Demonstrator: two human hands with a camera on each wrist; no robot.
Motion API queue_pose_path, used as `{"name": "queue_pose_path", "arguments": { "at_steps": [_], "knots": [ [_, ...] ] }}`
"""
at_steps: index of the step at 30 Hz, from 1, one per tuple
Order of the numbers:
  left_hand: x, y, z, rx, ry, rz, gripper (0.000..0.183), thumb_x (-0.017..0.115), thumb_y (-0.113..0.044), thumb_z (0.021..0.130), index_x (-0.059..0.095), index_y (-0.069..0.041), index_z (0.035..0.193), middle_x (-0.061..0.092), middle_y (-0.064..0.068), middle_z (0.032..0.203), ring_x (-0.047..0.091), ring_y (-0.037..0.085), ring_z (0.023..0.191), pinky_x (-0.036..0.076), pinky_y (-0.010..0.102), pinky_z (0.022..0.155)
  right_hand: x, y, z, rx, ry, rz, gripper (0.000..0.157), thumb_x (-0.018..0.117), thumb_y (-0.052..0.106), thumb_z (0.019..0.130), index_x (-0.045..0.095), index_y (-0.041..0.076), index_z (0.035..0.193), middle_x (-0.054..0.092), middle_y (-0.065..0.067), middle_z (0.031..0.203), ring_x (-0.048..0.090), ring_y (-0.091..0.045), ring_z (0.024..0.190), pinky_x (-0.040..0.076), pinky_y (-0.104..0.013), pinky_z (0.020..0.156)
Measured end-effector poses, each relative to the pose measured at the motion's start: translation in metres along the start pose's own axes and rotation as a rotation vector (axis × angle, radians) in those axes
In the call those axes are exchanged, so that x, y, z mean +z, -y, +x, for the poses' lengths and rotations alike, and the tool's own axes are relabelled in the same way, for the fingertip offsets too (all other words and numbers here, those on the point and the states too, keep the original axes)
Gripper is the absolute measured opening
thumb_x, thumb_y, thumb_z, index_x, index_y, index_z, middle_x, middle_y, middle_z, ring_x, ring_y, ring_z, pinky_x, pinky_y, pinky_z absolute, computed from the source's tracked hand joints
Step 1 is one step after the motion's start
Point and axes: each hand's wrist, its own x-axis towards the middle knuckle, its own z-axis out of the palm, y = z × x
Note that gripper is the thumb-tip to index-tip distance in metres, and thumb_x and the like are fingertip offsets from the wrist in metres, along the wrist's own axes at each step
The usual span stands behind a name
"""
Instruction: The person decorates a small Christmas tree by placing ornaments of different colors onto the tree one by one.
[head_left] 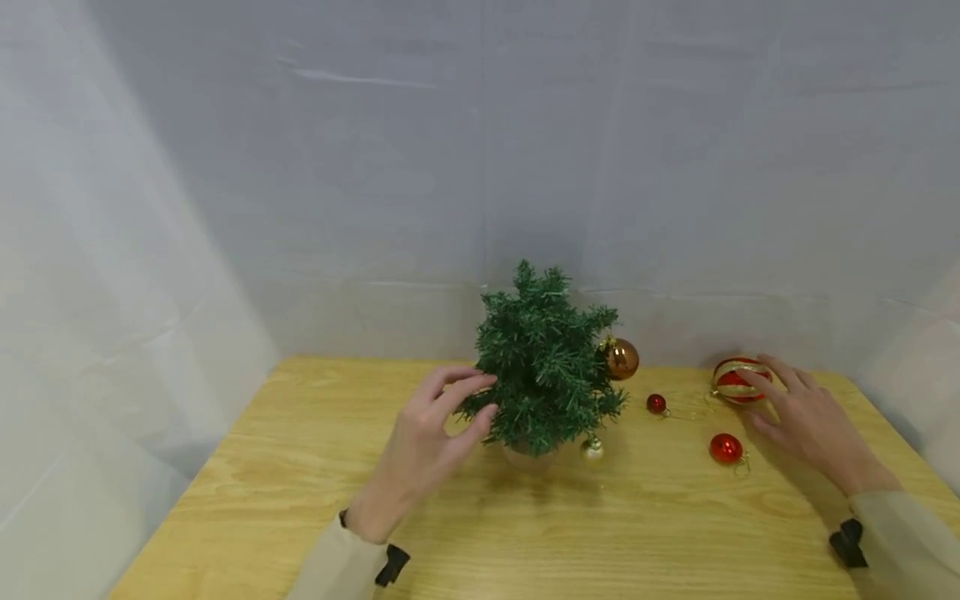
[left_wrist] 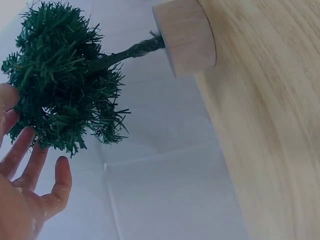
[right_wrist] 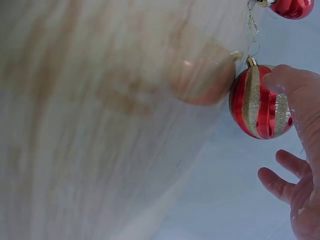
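A small green artificial Christmas tree (head_left: 543,358) stands upright on a round wooden base (left_wrist: 187,37). At its left side is my left hand (head_left: 427,433), fingers spread and loosely bent, with fingertips at the outer branches. A shiny copper-brown bauble (head_left: 623,358) hangs on the tree's right side, and a small pale gold bauble (head_left: 592,449) hangs low at the front. My right hand (head_left: 813,425) reaches over a red bauble with glittery gold stripes (right_wrist: 252,105) lying on the table. Its fingers are at the bauble without visibly closing round it.
Two plain red baubles lie between the tree and my right hand: a tiny one (head_left: 656,404) and a larger one (head_left: 726,449), with gold hanging loops. Everything stands on a light wooden table (head_left: 300,467). White sheeting (head_left: 375,208) hangs behind the table and at both sides.
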Motion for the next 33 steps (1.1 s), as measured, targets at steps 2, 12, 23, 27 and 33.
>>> {"name": "queue_pose_path", "arguments": {
  "at_steps": [2, 12, 23, 27, 33],
  "knots": [
    [0.0, 0.002, 0.0, -0.005, 0.01, -0.014, 0.035, 0.076, -0.009, 0.091, 0.07, -0.01, 0.125, 0.066, 0.009, 0.121, 0.067, 0.021, 0.105, 0.055, 0.031, 0.074, 0.001, 0.001, -0.001, 0.009, 0.005, 0.004, 0.077, 0.091, 0.005, 0.063, 0.059, 0.003, 0.133, 0.049, -0.03, 0.138, 0.058, -0.057, 0.101, 0.051, -0.068, 0.071],
    [0.0, 0.006, 0.004, 0.031, 0.047, -0.032, 0.035, 0.075, -0.008, 0.092, 0.072, -0.012, 0.126, 0.069, 0.006, 0.115, 0.067, 0.015, 0.092, 0.046, 0.02, 0.058, -0.001, 0.004, 0.001, 0.008, 0.045, -0.002, 0.081, 0.092, 0.006, 0.065, 0.055, 0.003, 0.137, 0.048, -0.032, 0.14, 0.059, -0.06, 0.1, 0.052, -0.068, 0.072],
    [0.0, 0.008, 0.006, 0.096, 0.068, -0.034, 0.032, 0.076, -0.008, 0.091, 0.073, -0.011, 0.122, 0.07, 0.006, 0.114, 0.069, 0.017, 0.099, 0.052, 0.02, 0.067, -0.001, 0.007, 0.008, -0.012, 0.07, -0.037, 0.072, 0.093, 0.01, 0.066, 0.061, 0.006, 0.13, 0.052, -0.026, 0.137, 0.061, -0.055, 0.103, 0.053, -0.067, 0.078],
    [0.001, 0.01, 0.006, 0.092, 0.081, -0.048, 0.032, 0.076, -0.008, 0.091, 0.073, -0.012, 0.122, 0.07, 0.005, 0.114, 0.069, 0.016, 0.099, 0.052, 0.02, 0.067, -0.001, 0.008, 0.006, -0.018, 0.089, -0.058, 0.071, 0.092, 0.011, 0.068, 0.061, 0.008, 0.131, 0.052, -0.019, 0.133, 0.063, -0.05, 0.094, 0.055, -0.064, 0.073],
    [0.001, 0.013, 0.006, 0.097, 0.089, -0.062, 0.032, 0.076, -0.007, 0.091, 0.073, -0.012, 0.122, 0.07, 0.005, 0.115, 0.069, 0.017, 0.1, 0.051, 0.019, 0.065, -0.004, 0.015, 0.0, -0.009, 0.102, -0.084, 0.068, 0.092, 0.011, 0.07, 0.061, 0.011, 0.131, 0.053, -0.016, 0.13, 0.063, -0.045, 0.09, 0.055, -0.062, 0.071]
  ]
}}
